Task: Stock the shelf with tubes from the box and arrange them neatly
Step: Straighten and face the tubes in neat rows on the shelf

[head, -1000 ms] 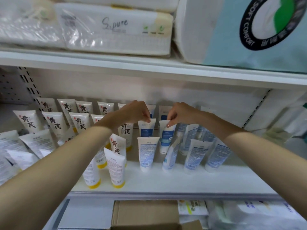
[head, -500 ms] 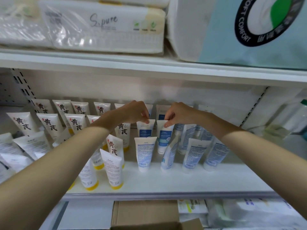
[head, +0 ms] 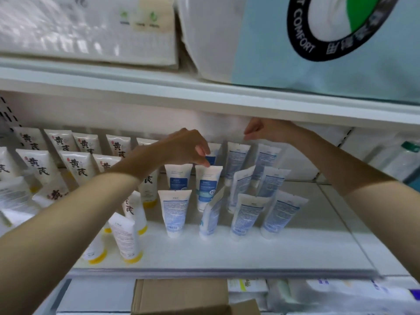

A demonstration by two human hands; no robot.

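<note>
So, head cam view: my left hand [head: 188, 148] is pinching the top edge of a blue-label tube [head: 207, 189]. It stands cap-down in the second row on the shelf [head: 227, 253], with the other blue tubes [head: 245, 214] just beside it. My right hand [head: 266, 130] is up near the upper shelf [head: 204, 96], fingers curled; too blurry there to tell if it's got anything. Yellow-cap tubes [head: 127, 242] stand to the left, and the cardboard box [head: 181, 294] is below.
</note>
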